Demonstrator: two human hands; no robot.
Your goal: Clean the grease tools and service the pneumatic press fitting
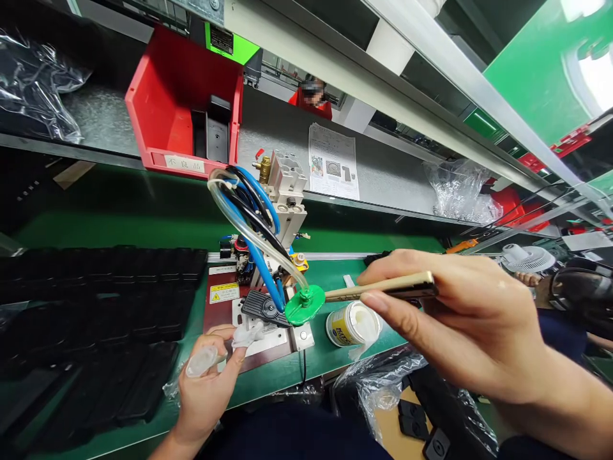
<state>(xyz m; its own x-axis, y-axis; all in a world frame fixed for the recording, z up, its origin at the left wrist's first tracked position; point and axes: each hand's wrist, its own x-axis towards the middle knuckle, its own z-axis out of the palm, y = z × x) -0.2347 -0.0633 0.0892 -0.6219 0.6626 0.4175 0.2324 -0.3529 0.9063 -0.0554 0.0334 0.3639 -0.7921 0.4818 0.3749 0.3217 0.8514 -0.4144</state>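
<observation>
My right hand [460, 313] pinches a thin, flat gold-and-black stick [383, 286], its far end pointing left at a green disc [304, 306]. A clear hose [261, 243] runs into a fitting on the disc; whether stick and disc touch, I cannot tell. At lower left, my left hand [208, 383] is closed around a translucent plastic tube [201, 362], its rounded end toward me. Crumpled white material [246, 335] shows at its thumb and fingertips. Between the hands stands an open tub [342, 326] with a yellow-and-blue label and white paste inside and over the rim.
A pneumatic fixture [287, 191] with blue and black hoses holds a black ribbed part [263, 306]. Rows of black parts [119, 319] lie at left. A red bin [182, 128] and printed sheet [332, 160] are on the shelf. Below right, a box contains plastic wrap [378, 390]. Another person sits beyond.
</observation>
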